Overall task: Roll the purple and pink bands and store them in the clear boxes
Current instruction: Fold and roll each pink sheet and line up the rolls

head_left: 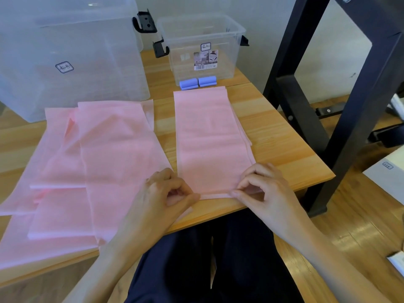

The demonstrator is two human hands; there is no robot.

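Pink band lies flat on the table; I see my left hand and right hand both pinching its near edge. Beside it sits a pink pile. Two purple rolls touch the small box; the big box stands left.

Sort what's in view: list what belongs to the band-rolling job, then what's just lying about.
Job:
- pink band pinched by left hand and right hand
- pink pile
- purple rolls
- small clear box
- large clear box

Lying about:
- black frame
- white box
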